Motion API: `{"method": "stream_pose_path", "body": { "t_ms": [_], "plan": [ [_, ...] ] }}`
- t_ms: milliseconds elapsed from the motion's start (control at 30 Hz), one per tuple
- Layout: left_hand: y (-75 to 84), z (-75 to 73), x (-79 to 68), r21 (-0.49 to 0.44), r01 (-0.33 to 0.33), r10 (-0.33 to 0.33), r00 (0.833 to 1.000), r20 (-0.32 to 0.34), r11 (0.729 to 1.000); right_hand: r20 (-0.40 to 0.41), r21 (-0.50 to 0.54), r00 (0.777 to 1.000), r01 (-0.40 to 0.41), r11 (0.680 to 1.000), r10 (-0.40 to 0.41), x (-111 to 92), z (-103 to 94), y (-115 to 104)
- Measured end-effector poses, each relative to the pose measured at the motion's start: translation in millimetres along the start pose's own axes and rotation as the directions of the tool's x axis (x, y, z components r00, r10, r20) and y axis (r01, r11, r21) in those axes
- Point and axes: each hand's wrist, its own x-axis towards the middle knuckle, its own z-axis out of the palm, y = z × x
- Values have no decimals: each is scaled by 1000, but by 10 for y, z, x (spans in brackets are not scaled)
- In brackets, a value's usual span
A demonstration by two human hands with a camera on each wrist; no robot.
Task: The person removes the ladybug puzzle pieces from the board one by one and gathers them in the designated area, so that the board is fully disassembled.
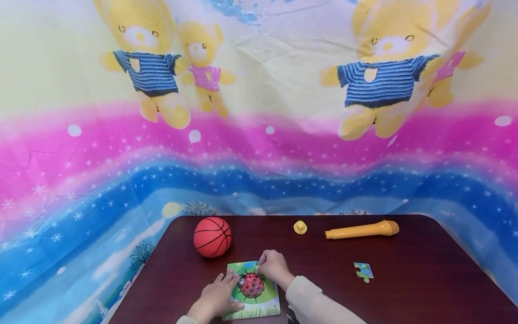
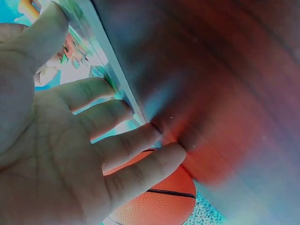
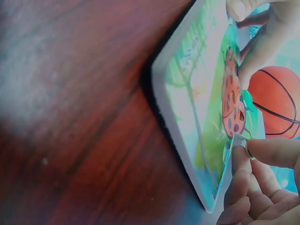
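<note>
From where I stand, starting at the left, a cloth backdrop (image 1: 267,148) hangs behind a dark desk (image 1: 315,256), printed with four bears that I can count: two larger in blue stripes, two smaller in pink. One red ball (image 1: 212,237) with black lines sits on the left part of the desk, toward the back.

Just in front of it is the left hand (image 1: 217,296), released, its fingers straight and slightly spread. It lies over the left side of one ladybug puzzle (image 1: 259,302), grasping nothing; I cannot tell exactly which fingertips touch it. The puzzle lies flat near the front of the desk, left of the middle, with one red, black-spotted ladybug (image 1: 252,285) in its centre and grass along its near edge.

At the puzzle's upper right is the right hand (image 1: 276,266), nearly closed, thumb and forefinger pinching one small puzzle piece (image 3: 240,139) at the edge; most of that piece is hidden by the fingers. Its other fingers are curled in. A pale sleeve (image 1: 319,301) covers the forearm.

Farther right, one yellow duck (image 1: 300,227) stands at the back of the desk. Beyond it lies one orange-yellow microphone (image 1: 361,230), its head pointing right, and in front of that, well apart from the puzzle, one loose piece (image 1: 364,271) lies alone.
</note>
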Motion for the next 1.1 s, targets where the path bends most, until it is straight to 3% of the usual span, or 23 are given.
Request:
{"method": "stream_pose_path", "body": {
  "t_ms": [300,400,667,933,1100],
  "plan": [
    [14,-23,-18,-3,0,0,1000,3,1000,61,118,996,-70,991,63,32,-36,25],
    [8,-16,-18,-14,-6,6,1000,-1,1000,60,109,997,-61,992,55,31,-28,64],
    [10,41,-24,-170,-18,22,1000,22,985,55,47,998,-40,998,37,10,35,151],
    [144,11,-10,-159,1,12,997,77,987,26,2,1000,9,1000,-10,37,52,141],
    [177,9,-27,-109,-14,18,999,33,994,24,-8,1000,7,1000,-7,52,40,143]
  ]
}}
